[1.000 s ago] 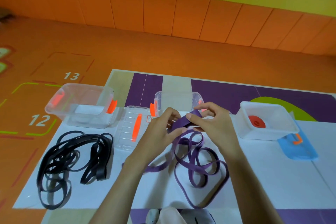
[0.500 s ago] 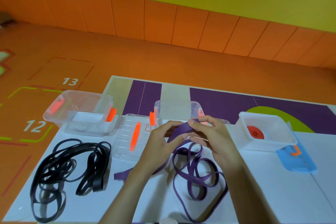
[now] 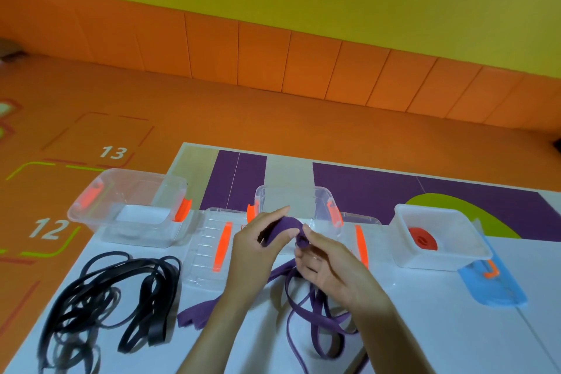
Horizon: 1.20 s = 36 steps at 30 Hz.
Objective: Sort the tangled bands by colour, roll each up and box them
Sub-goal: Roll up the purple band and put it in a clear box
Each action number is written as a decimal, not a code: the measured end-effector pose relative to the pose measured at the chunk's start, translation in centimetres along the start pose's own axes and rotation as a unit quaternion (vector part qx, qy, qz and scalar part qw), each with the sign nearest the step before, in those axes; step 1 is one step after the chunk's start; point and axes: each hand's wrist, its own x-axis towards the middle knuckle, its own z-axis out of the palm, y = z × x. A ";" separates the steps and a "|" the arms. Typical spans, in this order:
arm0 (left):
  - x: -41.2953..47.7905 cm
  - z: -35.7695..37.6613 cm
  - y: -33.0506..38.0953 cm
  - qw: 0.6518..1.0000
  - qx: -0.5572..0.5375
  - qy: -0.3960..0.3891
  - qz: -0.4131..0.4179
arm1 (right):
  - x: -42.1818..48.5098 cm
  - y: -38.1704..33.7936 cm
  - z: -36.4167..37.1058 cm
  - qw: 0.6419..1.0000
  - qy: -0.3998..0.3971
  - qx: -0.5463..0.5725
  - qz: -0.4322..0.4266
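Note:
A purple band (image 3: 315,316) lies in loose loops on the white mat in front of me. My left hand (image 3: 255,249) and my right hand (image 3: 324,264) both pinch its upper end, which is curled into a small roll between the fingertips of my right hand. A tangle of black bands (image 3: 100,304) lies at the left. A rolled red band (image 3: 422,240) sits in the clear box (image 3: 473,240) at the right. Behind my hands stands an empty clear box (image 3: 303,197). Another empty clear box (image 3: 127,206) stands at the left.
Clear lids with orange latches lie flat, one (image 3: 209,252) left of my hands and one (image 3: 361,240) right of them. A blue lid (image 3: 498,288) lies under the right box's near corner. The mat (image 3: 455,328) ends at the orange floor on the left.
My hands have shifted slightly and the purple band's end is curled tighter into a small roll at my right fingertips. The loops below have been pulled a little closer.

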 end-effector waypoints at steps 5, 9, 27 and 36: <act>-0.4 0.5 0.2 0.997 -0.058 0.050 -0.022 | 0.2 1.1 0.5 1.000 -0.009 0.023 -0.002; -0.6 0.5 0.3 0.997 -0.047 0.043 -0.031 | 0.1 1.6 0.7 1.000 -0.015 0.010 0.000; -2.0 -0.3 1.1 0.986 0.118 -0.106 0.041 | -1.1 0.8 -1.4 0.993 -0.004 -0.111 -0.047; -3.6 0.2 -0.5 0.999 -0.003 -0.038 -0.029 | -1.5 1.6 -2.6 0.997 0.046 -0.053 -0.024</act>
